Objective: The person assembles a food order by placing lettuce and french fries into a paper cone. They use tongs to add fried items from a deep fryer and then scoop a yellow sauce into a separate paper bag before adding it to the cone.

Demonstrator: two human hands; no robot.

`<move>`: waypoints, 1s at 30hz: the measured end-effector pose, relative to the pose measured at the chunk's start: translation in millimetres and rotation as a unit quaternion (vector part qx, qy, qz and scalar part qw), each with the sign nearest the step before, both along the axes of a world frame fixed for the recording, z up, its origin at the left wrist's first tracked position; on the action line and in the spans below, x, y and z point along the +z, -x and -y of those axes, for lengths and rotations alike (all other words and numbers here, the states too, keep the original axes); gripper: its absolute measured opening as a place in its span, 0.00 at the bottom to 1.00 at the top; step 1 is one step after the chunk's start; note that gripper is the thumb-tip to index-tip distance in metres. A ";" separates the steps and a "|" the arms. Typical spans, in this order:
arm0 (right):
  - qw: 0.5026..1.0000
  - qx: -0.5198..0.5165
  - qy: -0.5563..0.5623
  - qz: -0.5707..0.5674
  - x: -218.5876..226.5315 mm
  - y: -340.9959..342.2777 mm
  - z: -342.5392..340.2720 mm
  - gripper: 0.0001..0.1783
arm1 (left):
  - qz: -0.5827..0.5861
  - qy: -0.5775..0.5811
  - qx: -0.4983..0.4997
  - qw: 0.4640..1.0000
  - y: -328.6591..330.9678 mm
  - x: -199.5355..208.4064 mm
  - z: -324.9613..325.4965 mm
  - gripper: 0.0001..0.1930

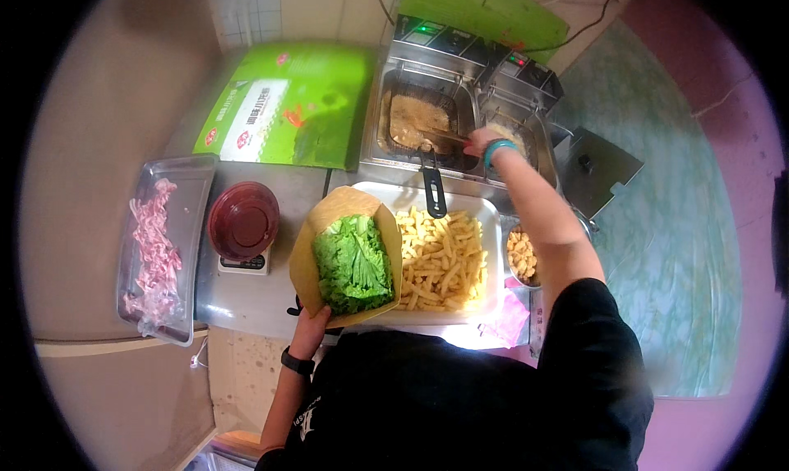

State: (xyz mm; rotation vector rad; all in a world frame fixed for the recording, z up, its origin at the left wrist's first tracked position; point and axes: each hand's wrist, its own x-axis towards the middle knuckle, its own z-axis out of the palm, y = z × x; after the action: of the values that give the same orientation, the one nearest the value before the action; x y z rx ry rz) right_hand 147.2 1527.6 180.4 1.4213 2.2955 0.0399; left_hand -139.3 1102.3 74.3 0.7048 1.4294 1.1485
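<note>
My left hand (310,331) grips the lower edge of a brown paper food box (306,257), which is tilted and open at the top. Green lettuce leaves (355,261) fill it. My right hand (486,142) is closed on a long wooden utensil (448,135) and reaches over the deep fryer. The utensil's far end dips into the left fryer basket (397,145), among bubbling, foamy oil (421,113); whether it is tongs or a stick I cannot tell. The basket's black handle (434,193) sticks out toward me, above a white tray (491,233) of pale fries (444,261).
Left of the box, a dark red bowl (244,216) sits on a small scale (246,264). A metal tray (187,265) holds raw pink meat strips (154,249). Behind stands a green carton (325,101). Fried pieces (521,253) lie in a bowl under my right arm. The right fryer tank (538,154) holds oil.
</note>
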 end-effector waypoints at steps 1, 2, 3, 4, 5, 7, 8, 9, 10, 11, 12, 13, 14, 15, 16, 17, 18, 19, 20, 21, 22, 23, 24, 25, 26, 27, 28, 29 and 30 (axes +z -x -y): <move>1.000 0.023 0.003 -0.018 11.3 -10.5 -0.2 0.21 | 0.001 0.016 -0.005 1.000 0.6 3.5 -0.2 0.12; 0.998 0.045 0.006 -0.036 23.9 -21.1 -0.3 0.21 | 0.008 0.022 -0.010 1.000 1.0 7.4 -0.5 0.12; 0.996 0.068 0.015 -0.060 39.9 -29.8 3.3 0.20 | 0.016 0.027 -0.015 0.999 1.3 11.8 -0.9 0.13; 0.995 0.088 0.019 -0.049 50.4 -34.2 3.8 0.21 | 0.024 0.032 -0.022 0.999 0.8 13.6 -1.9 0.13; 0.996 0.075 0.000 -0.046 58.8 -38.3 6.7 0.21 | 0.026 0.019 -0.014 0.999 -0.2 11.4 -2.5 0.13; 0.995 0.048 -0.031 -0.084 76.2 -43.6 12.5 0.25 | 0.030 -0.005 0.005 1.000 -1.7 6.4 -2.8 0.12; 0.995 0.042 -0.041 -0.086 82.2 -47.6 13.3 0.25 | 0.024 -0.008 0.000 1.000 -1.6 6.2 -3.1 0.12; 0.994 0.035 -0.052 -0.087 88.3 -51.0 15.4 0.26 | 0.018 -0.012 -0.005 1.000 -1.2 6.4 -3.4 0.13; 0.994 0.032 -0.060 -0.090 96.8 -44.6 21.0 0.27 | 0.011 -0.013 -0.007 1.000 -0.4 6.5 -1.7 0.13; 0.998 0.001 -0.057 -0.008 104.4 -34.5 25.8 0.29 | 0.004 -0.012 -0.006 1.000 0.5 4.7 0.2 0.13; 0.999 0.011 -0.045 0.024 102.9 -32.3 26.4 0.29 | -0.001 -0.013 -0.011 1.000 0.9 1.7 -0.6 0.13; 0.998 0.021 -0.034 0.055 98.9 -31.6 25.6 0.29 | -0.006 -0.014 -0.015 1.000 1.2 0.1 -1.0 0.13; 0.996 0.031 -0.022 0.086 92.2 -30.8 23.8 0.29 | -0.005 -0.015 -0.018 1.000 1.4 0.3 -1.2 0.13; 0.994 0.029 -0.040 0.097 72.4 -31.2 18.4 0.28 | -0.002 -0.017 -0.021 1.000 1.2 0.3 -2.2 0.14; 0.995 -0.013 -0.038 0.093 67.5 -19.0 27.3 0.26 | -0.001 -0.016 -0.021 1.000 1.5 0.8 -1.9 0.14; 0.995 -0.015 -0.043 0.089 56.5 -14.5 24.9 0.25 | -0.010 -0.015 -0.029 0.999 2.0 2.1 -2.5 0.15; 0.995 -0.019 -0.047 0.085 48.9 -9.8 27.4 0.23 | -0.020 -0.012 -0.039 0.999 2.9 3.6 -2.9 0.16; 0.996 -0.020 -0.055 0.073 48.9 -9.3 26.9 0.22 | -0.030 -0.009 -0.049 0.998 3.2 4.2 -2.5 0.18; 0.996 -0.022 -0.064 0.061 51.5 -9.4 25.3 0.22 | -0.019 -0.011 -0.043 0.999 2.5 2.1 -1.6 0.17; 0.996 -0.024 -0.072 0.048 56.5 -6.5 25.4 0.21 | -0.009 -0.012 -0.036 0.999 1.7 -1.0 -1.3 0.17; 0.996 -0.032 -0.076 0.043 60.1 -4.2 24.1 0.21 | 0.002 -0.014 -0.029 0.999 1.2 -3.6 -0.6 0.17; 0.995 -0.041 -0.079 0.038 63.5 -2.1 22.3 0.20 | -0.003 -0.006 -0.029 1.000 1.6 -5.6 0.9 0.17; 0.995 -0.050 -0.085 0.034 69.2 -0.6 21.8 0.20 | -0.007 0.000 -0.030 1.000 1.7 -7.7 1.2 0.16; 0.993 -0.058 -0.093 0.041 75.5 4.7 24.0 0.20 | -0.010 0.006 -0.031 0.999 1.5 -8.6 1.4 0.16; 0.992 -0.067 -0.104 0.032 74.8 7.7 24.0 0.20 | -0.009 0.003 -0.027 1.000 0.9 -7.8 1.2 0.16; 0.990 -0.078 -0.115 0.023 74.7 9.8 24.2 0.20 | -0.008 -0.002 -0.024 1.000 0.1 -5.3 0.3 0.15; 0.988 -0.088 -0.127 0.014 74.3 12.2 24.3 0.20 | -0.007 -0.006 -0.021 1.000 -0.3 -3.0 -0.4 0.15; 0.985 -0.121 -0.125 0.008 68.2 14.8 20.4 0.22 | -0.009 -0.011 -0.026 1.000 0.0 -1.6 -0.9 0.15; 0.987 -0.119 -0.106 0.005 62.3 17.3 18.8 0.23 | -0.011 -0.015 -0.031 0.999 0.4 -0.5 -1.2 0.15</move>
State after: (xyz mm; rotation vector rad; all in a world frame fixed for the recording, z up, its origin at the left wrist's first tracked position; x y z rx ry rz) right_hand 129.9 1508.8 242.6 1.7885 2.1492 0.2242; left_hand -139.8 1103.5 73.8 0.7806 1.4024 1.1201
